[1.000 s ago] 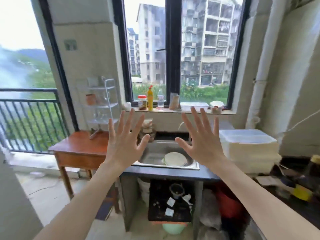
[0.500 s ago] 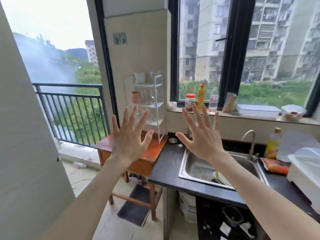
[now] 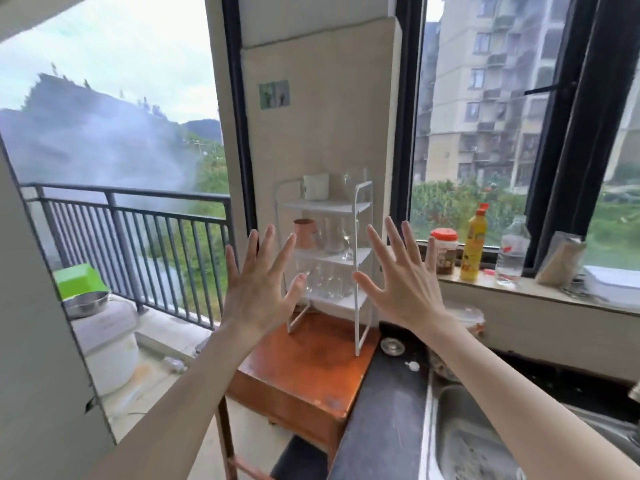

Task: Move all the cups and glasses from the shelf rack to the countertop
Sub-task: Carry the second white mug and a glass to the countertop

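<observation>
So far nothing has been moved, as far as I can judge: my left hand (image 3: 258,289) and my right hand (image 3: 403,285) are both raised at mid-frame with fingers spread wide, holding nothing and touching nothing. Between and behind them stands the white shelf rack (image 3: 360,265) on the small wooden table (image 3: 304,368), against the wall at centre frame. On its top tier I see a white mug (image 3: 316,187) and what looks like a clear glass (image 3: 354,184) beside it; on the middle tier a pinkish cup (image 3: 305,233) with clear glasses next to it; on the bottom tier a cluster of clear glasses (image 3: 327,280), too blurred to count. To the lower right, the dark countertop (image 3: 388,403) beside the sink (image 3: 485,441) carries no cup or glass that I can see. Every piece is left to carry over.
</observation>
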### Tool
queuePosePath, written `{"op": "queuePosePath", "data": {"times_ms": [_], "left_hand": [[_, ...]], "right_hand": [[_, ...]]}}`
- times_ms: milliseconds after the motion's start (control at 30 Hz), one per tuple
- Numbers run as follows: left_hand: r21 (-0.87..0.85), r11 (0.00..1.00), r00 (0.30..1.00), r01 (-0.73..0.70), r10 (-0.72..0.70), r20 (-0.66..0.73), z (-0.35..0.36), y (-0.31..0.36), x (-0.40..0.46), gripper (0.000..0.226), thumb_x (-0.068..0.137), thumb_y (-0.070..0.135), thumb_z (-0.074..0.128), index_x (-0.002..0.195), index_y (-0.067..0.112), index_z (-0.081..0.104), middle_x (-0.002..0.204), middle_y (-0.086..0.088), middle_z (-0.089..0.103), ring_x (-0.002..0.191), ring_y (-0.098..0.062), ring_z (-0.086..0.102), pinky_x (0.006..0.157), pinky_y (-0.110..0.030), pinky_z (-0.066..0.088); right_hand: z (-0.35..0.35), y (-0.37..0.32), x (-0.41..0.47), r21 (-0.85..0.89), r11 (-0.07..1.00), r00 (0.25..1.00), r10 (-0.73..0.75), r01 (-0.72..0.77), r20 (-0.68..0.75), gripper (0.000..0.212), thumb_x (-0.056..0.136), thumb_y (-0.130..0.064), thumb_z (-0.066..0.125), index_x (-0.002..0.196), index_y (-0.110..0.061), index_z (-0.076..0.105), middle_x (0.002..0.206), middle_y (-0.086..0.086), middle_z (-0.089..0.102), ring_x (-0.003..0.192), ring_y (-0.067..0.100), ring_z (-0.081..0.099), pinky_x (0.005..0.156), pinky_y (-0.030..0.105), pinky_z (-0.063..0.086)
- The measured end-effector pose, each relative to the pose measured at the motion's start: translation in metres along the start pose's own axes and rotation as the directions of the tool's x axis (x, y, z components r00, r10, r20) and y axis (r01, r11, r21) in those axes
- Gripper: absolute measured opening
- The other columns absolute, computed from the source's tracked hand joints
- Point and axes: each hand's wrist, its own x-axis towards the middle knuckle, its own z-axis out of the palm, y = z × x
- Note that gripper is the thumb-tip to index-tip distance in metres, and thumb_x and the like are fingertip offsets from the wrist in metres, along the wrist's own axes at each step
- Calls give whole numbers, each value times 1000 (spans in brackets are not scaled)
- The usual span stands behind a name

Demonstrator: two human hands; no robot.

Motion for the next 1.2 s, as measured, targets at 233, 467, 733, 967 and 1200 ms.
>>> {"op": "queuePosePath", "data": {"times_ms": [233,467,733,967,1200], "left_hand": [[-71,997,1000,-9,10,18,70,-40,92,64,92,53,24,146,38,-7,159,2,-13,143,-15,-22,113,-45,-20],[-239,968,996,-76,84,22,152,-96,199,63,92,53,27,147,37,1,159,4,-10,144,-14,-20,116,-46,-15],[-650,756,990,-79,137,39,209,-130,343,59,96,47,29,148,29,9,160,2,3,146,-13,-5,119,-39,-2],[-933,265,950,244,129,285,250,-119,425,57,98,44,24,146,14,27,152,-2,29,141,-14,26,118,-35,13],[-888,73,873,454,160,460,275,-106,467,50,99,43,20,124,11,49,115,-1,50,110,-13,44,91,-32,37]], "right_hand": [[69,9,92,-19,1000,1000,-1,1,11,81,78,-72,14,148,-35,-5,159,0,-8,146,23,-11,115,50,-11],[150,2,190,90,994,998,62,-60,-21,72,92,-52,42,150,-27,7,160,6,-2,147,23,-6,118,39,1],[203,-19,305,359,913,972,229,-194,-56,70,94,-31,49,150,-12,11,158,5,15,145,17,16,107,20,13],[226,-5,385,591,630,821,562,-504,100,69,95,-29,44,149,-4,8,156,10,18,143,21,19,113,31,17],[253,24,416,646,429,621,779,-632,90,52,93,-25,45,136,1,34,139,17,43,127,30,41,103,36,35]]}}
